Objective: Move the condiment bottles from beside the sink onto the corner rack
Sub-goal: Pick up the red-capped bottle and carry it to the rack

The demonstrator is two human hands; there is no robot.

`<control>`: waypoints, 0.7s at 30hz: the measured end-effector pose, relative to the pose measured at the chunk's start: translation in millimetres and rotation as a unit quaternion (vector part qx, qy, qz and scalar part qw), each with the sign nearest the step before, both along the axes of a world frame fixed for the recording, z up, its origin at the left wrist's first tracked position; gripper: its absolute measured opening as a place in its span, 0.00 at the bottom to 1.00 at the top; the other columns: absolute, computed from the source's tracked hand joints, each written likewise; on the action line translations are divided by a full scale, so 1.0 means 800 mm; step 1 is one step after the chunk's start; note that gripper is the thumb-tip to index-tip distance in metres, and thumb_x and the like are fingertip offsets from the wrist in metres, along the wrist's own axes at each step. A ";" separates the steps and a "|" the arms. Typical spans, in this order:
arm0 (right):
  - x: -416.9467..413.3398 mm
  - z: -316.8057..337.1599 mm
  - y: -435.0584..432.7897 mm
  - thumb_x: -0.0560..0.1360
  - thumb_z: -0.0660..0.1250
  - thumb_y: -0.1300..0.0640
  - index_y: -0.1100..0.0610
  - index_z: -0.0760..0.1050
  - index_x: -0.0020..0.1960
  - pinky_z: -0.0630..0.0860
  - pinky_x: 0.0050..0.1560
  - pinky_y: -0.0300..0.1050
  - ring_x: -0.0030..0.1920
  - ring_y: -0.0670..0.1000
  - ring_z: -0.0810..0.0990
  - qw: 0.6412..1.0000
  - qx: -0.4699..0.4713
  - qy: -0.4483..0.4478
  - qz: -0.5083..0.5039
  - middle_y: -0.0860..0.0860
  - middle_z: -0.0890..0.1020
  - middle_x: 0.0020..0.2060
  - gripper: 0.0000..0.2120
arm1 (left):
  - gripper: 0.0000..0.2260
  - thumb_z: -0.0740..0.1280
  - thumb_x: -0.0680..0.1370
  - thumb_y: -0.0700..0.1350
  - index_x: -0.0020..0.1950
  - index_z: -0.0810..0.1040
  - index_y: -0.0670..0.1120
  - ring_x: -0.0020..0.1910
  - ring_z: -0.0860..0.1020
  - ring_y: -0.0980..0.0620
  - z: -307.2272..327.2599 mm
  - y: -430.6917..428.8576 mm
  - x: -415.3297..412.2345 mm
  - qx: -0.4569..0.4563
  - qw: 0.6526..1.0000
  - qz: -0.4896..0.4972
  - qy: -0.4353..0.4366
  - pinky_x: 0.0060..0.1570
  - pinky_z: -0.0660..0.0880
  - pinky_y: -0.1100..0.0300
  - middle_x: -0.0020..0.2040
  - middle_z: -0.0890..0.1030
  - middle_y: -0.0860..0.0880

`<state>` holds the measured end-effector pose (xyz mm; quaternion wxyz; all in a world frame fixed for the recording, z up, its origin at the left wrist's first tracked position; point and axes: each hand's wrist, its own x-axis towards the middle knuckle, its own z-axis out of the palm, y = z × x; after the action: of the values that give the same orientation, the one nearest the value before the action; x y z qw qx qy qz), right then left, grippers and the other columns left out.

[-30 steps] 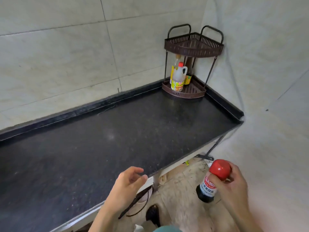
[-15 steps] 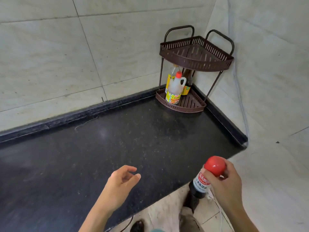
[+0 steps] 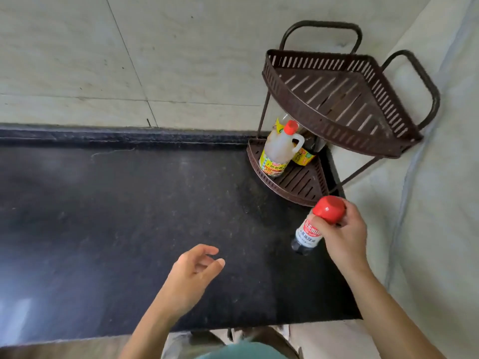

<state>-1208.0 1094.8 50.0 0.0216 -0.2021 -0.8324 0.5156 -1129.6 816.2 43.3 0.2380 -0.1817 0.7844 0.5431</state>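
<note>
The counter point(image 3: 129, 216) runs leftward from the corner rack point(image 3: 324, 117), which stands where the two walls meet. Well left of the rack and out in front of it, the left hand point(image 3: 191, 274) hovers over the counter with its fingers loosely curled. It holds nothing.

On the rack's lower tier point(image 3: 295, 186), at its left end, stands a pale jug point(image 3: 277, 154) with a red cap and a side handle. Touching the jug or just behind it is a darker bottle point(image 3: 303, 157) with a yellow label.

Just in front of the lower tier, the right hand point(image 3: 344, 237) grips a dark sauce bottle point(image 3: 308, 230) by the neck, directly under its red cap. The bottle is tilted and appears to be clear of the counter.

Step in hand: carrying one bottle to the rack; placement is not yet done. The next move probably calls for one of two things. Either the bottle is set upright on the free right part of the lower tier, or it is lifted over the rim of the upper tier point(image 3: 344, 81), which shows nothing on it. On the lower tier, the bottle has to pass under the upper tier without knocking the jug.

Not determinable:
- The sink lies outside the view, so the number of bottles left to move is unknown.
- The upper tier and the jug mask what stands behind them, so the count there is uncertain.
- The base of the held bottle blends into the dark counter.
- The label print is unreadable.
</note>
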 end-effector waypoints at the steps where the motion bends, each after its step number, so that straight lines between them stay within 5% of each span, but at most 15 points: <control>1: -0.020 -0.004 0.009 0.66 0.78 0.59 0.50 0.73 0.58 0.78 0.47 0.42 0.50 0.50 0.81 1.000 0.006 0.000 0.005 0.51 0.80 0.53 0.24 | 0.07 0.68 0.77 0.49 0.54 0.77 0.52 0.42 0.79 0.56 -0.005 0.009 0.002 0.002 1.000 0.011 -0.007 0.45 0.73 0.63 0.43 0.81 0.53; 11: -0.212 -0.079 0.051 0.67 0.77 0.57 0.60 0.70 0.66 0.74 0.65 0.50 0.58 0.51 0.79 0.996 0.061 0.056 -0.015 0.53 0.78 0.59 0.30 | 0.08 0.68 0.77 0.49 0.55 0.78 0.51 0.47 0.81 0.54 -0.059 0.044 -0.004 -0.026 0.995 0.069 -0.066 0.53 0.78 0.54 0.45 0.82 0.53; 16: -0.242 -0.118 0.056 0.68 0.77 0.56 0.60 0.67 0.69 0.74 0.64 0.53 0.60 0.54 0.78 0.991 0.119 0.047 -0.049 0.55 0.76 0.63 0.34 | 0.07 0.68 0.77 0.47 0.55 0.78 0.49 0.46 0.81 0.52 -0.073 0.046 0.004 -0.025 0.992 0.089 -0.080 0.49 0.77 0.57 0.45 0.82 0.51; 21: -0.238 -0.145 0.059 0.64 0.79 0.54 0.59 0.64 0.70 0.75 0.64 0.50 0.60 0.52 0.78 0.995 0.074 0.038 -0.054 0.55 0.75 0.64 0.39 | 0.05 0.69 0.76 0.47 0.52 0.79 0.51 0.46 0.82 0.52 -0.080 0.039 0.009 -0.024 0.990 0.100 -0.100 0.53 0.78 0.51 0.44 0.83 0.51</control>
<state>-1398.6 1142.3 -66.0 0.0962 -0.2248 -0.8548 0.4577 -1122.0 847.5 -20.4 0.2552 -0.3180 0.7475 0.5244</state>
